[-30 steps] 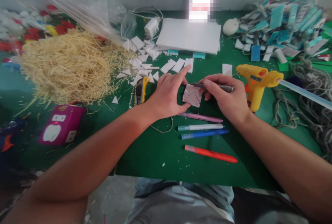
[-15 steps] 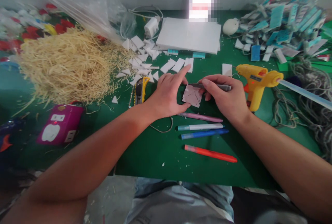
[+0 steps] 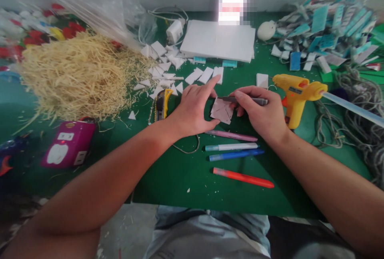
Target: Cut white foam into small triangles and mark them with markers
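Note:
My right hand (image 3: 261, 109) grips a dark grey marker pen (image 3: 259, 101), its tip at the top edge of a small whitish square piece (image 3: 222, 110) with dark lines drawn on it. On the left of that piece, my left hand (image 3: 195, 109) steadies it between the thumb at its lower edge and a finger near its upper corner. The left index finger points up and away. Just below the piece lie a pink marker (image 3: 232, 135), a white one (image 3: 232, 146), a blue one (image 3: 237, 154) and a red one (image 3: 243, 177).
A yellow utility knife (image 3: 163, 105) lies by my left wrist. White offcuts (image 3: 163, 67) and straw (image 3: 75, 77) spread behind it. At the right are a yellow glue gun (image 3: 295, 93) and grey cord (image 3: 367, 119). White sheets (image 3: 219, 41) lie at the back; a purple power block (image 3: 70, 144) sits left.

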### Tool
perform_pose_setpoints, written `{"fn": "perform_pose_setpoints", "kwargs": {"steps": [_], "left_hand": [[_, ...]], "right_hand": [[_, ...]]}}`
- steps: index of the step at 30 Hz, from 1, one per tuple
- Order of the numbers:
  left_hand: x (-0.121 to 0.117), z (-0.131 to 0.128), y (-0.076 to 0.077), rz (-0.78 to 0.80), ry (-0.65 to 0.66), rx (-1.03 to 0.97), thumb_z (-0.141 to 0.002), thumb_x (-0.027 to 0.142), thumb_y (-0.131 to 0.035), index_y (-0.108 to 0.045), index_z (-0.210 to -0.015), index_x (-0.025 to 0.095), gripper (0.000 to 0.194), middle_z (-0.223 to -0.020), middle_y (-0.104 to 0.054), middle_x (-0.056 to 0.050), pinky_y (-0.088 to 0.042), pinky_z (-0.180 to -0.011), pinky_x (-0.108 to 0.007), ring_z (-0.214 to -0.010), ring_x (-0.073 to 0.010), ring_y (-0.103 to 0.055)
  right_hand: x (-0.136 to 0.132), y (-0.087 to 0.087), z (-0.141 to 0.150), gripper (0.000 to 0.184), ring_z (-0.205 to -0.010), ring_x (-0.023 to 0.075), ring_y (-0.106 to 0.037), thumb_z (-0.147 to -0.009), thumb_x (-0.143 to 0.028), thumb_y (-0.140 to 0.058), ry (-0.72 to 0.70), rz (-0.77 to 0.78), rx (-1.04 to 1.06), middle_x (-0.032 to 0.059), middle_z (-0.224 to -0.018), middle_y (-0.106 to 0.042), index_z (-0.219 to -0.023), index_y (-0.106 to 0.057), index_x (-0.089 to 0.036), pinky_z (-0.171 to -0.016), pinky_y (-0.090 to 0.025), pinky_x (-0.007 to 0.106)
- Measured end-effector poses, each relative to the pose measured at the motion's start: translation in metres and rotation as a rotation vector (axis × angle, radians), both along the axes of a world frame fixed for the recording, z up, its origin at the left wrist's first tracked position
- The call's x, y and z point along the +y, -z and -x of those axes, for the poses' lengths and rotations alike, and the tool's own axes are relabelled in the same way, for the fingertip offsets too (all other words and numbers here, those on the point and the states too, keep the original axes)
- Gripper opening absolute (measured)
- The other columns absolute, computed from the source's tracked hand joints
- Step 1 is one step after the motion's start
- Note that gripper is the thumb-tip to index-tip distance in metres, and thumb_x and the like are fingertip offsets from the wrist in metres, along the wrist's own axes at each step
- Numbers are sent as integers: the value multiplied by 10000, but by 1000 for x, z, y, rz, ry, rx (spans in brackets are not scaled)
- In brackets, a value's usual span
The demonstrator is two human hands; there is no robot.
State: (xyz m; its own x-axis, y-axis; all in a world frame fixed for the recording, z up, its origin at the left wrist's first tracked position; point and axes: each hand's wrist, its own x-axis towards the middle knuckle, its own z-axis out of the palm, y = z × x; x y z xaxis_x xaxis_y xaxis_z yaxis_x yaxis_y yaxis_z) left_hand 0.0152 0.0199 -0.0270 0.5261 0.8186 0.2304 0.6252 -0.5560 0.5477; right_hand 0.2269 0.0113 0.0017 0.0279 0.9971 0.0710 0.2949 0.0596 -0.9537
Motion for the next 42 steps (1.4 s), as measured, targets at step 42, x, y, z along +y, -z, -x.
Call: {"fn": "perform_pose_setpoints", "kwargs": {"steps": [42], "left_hand": [[1,2,1,-6,12,15,-857,315,-757,-148,-1704,317,1044,-1326,-670,-74,-344,-1118,-471,-1220,-310,-597]], "right_hand": [[-7,-4,-1,130,-510,127,-600,-847,-276,-755,-25,20,-20,-3,-604,-701,-746,-798,-207,-529,-535,261]]}}
